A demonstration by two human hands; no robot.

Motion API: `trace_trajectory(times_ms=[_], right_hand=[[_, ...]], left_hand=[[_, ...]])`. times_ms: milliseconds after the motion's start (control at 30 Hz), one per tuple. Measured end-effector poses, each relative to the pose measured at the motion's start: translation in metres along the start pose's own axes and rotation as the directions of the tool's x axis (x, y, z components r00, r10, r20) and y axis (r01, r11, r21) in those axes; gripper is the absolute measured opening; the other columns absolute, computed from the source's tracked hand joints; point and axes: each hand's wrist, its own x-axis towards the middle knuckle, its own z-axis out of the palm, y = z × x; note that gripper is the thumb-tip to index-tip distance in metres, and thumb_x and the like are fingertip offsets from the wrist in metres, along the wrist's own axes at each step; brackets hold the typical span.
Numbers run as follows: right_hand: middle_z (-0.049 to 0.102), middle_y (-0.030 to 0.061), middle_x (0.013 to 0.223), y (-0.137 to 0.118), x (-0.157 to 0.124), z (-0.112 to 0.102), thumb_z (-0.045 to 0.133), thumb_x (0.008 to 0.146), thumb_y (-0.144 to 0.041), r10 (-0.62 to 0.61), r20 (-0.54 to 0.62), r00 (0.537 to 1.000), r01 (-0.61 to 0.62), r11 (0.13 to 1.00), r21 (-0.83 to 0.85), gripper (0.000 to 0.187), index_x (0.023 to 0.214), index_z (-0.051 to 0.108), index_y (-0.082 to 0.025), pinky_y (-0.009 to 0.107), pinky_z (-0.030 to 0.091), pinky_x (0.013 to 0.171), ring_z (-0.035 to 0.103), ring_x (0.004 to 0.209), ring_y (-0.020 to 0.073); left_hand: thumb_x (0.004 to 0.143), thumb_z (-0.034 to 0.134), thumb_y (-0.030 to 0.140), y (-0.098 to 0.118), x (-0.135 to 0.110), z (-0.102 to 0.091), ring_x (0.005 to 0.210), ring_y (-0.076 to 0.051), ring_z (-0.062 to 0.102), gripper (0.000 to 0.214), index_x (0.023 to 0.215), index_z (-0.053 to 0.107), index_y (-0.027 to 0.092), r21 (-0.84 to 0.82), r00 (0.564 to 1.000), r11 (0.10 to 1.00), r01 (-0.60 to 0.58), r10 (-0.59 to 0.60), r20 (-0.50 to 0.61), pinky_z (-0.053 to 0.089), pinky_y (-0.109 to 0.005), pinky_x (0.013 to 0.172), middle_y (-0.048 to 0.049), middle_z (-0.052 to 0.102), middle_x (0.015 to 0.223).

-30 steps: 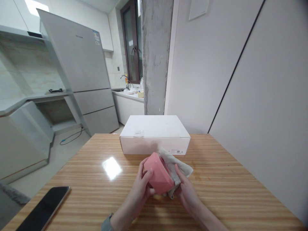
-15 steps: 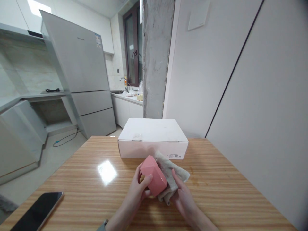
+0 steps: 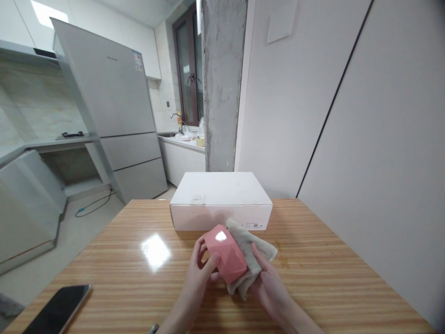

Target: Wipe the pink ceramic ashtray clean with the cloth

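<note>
A glossy pink faceted object [image 3: 227,255], perhaps a bowl or small pot, is held tilted above the table. My left hand [image 3: 203,264] grips its left side, the thumb lying on its face and the fingers curled behind. Against its right side is a grey cloth [image 3: 248,241], gripped by my right hand [image 3: 266,278] with the thumb over the fabric. Part of the cloth hangs below the pink object, and its upper edge reaches toward the white box. The right fingertips are hidden behind the cloth.
A closed white cardboard box [image 3: 220,190] stands at the far side of the striped wooden table [image 3: 139,297], just beyond my hands. A black phone [image 3: 57,308] lies at the table's left edge. A fridge [image 3: 104,88] stands beyond at the left.
The pink object has turned slightly, so a bright reflection now shows on its upper facet. Both hands and the cloth have shifted a little to the right.
</note>
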Motion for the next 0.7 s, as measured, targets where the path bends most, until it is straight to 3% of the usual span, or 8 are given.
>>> trace_trajectory(times_ms=[133, 400, 567, 700], right_hand=[[0.077, 0.0125, 0.094, 0.0, -0.001, 0.0, 0.06, 0.086, -0.05, 0.057, 0.037, 0.998, -0.061, 0.991, 0.119, 0.042, 0.101, 0.074, -0.013, 0.032, 0.055, 0.071, 0.073, 0.077, 0.0235], [0.077, 0.0123, 0.094, -0.004, -0.003, 0.002, 0.056, 0.091, -0.042, 0.072, 0.049, 0.996, -0.081, 0.97, 0.23, 0.037, 0.1, 0.074, -0.012, 0.033, 0.055, 0.075, 0.072, 0.079, 0.0225], [0.078, 0.0117, 0.084, -0.004, -0.002, 0.0, 0.061, 0.089, -0.041, 0.051, -0.015, 0.999, -0.047, 0.981, 0.186, 0.032, 0.097, 0.075, -0.014, 0.03, 0.055, 0.063, 0.071, 0.066, 0.0209], [0.078, 0.0112, 0.081, 0.0, -0.003, -0.001, 0.069, 0.081, -0.043, 0.031, -0.099, 0.995, -0.019, 0.993, 0.119, 0.033, 0.092, 0.075, -0.012, 0.03, 0.055, 0.064, 0.07, 0.064, 0.0202]], left_hand=[[0.065, 0.081, 0.037, -0.002, 0.001, 0.0, 0.108, -0.03, 0.06, 0.077, 0.132, 0.045, 0.023, 0.069, 0.998, 0.995, -0.066, 0.066, 0.01, 0.053, -0.034, 0.084, -0.0146, 0.053, 0.135], [0.064, 0.081, 0.022, 0.008, -0.012, 0.009, 0.126, -0.034, 0.047, 0.078, 0.133, 0.045, 0.024, 0.274, 0.965, 0.926, -0.261, 0.25, 0.078, 0.052, -0.035, 0.088, -0.0148, 0.045, 0.141], [0.06, 0.084, 0.029, 0.004, -0.007, 0.003, 0.116, -0.031, 0.056, 0.092, 0.139, 0.037, 0.029, 0.166, 0.97, 0.965, -0.201, 0.173, 0.17, 0.048, -0.039, 0.093, -0.013, 0.053, 0.134], [0.072, 0.073, 0.047, 0.003, 0.002, -0.004, 0.1, -0.026, 0.062, 0.068, 0.133, 0.047, 0.03, 0.148, 0.982, 0.979, -0.142, 0.12, 0.148, 0.052, -0.036, 0.08, -0.0099, 0.049, 0.138]])
